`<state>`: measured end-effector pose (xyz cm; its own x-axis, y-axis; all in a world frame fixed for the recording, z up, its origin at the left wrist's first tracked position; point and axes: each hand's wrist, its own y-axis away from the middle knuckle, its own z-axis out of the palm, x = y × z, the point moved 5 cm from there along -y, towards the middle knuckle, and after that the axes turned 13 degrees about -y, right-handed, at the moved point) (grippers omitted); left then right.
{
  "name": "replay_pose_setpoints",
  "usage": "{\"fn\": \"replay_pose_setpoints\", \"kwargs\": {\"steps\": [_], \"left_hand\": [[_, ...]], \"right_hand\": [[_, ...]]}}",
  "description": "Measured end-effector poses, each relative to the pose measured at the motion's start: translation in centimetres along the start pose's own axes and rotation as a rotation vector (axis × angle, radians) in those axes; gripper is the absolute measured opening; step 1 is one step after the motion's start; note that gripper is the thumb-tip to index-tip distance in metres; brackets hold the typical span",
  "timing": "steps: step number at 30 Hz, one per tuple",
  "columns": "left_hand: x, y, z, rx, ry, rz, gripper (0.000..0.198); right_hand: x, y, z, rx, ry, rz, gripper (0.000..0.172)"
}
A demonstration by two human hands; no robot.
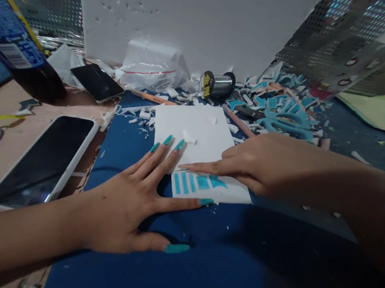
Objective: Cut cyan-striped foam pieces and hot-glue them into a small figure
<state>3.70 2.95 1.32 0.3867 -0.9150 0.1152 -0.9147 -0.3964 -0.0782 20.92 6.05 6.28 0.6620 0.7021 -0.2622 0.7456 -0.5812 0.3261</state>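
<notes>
My left hand [129, 207] lies palm down with its fingers spread, across the blue mat [153, 262] and the left edges of the white pieces. Its long turquoise nails reach onto a blank white sheet [196, 119] and a smaller white piece with turquoise shapes [235, 195]. My right hand [254, 163] comes in from the right with the index finger stretched out along the line where the two white pieces meet. Its other fingers are bent under, partly hidden, and nothing shows in them. A small white scrap [189, 138] rests on the blank sheet.
Beyond the sheet are an orange pencil [152, 98], a wire spool [218, 85] and a clear plastic bag [154, 65]. Turquoise-handled scissors [287, 121] lie among scraps at right. A white-edged phone [45, 160], a dark phone [97, 82] and a bottle [17, 55] are at left.
</notes>
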Motion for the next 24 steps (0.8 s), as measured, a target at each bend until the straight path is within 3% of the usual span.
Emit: {"fn": "replay_pose_setpoints", "kwargs": {"steps": [5,24], "left_hand": [[-0.06,-0.04,0.02,0.01,0.026,-0.007,0.065],[-0.12,-0.01,0.18,0.009,0.023,-0.008,0.066]], "right_hand": [[-0.55,-0.33,-0.28,-0.046,0.02,-0.008,0.055],[-0.3,-0.24,0.13,0.008,0.088,-0.051,0.056]]}}
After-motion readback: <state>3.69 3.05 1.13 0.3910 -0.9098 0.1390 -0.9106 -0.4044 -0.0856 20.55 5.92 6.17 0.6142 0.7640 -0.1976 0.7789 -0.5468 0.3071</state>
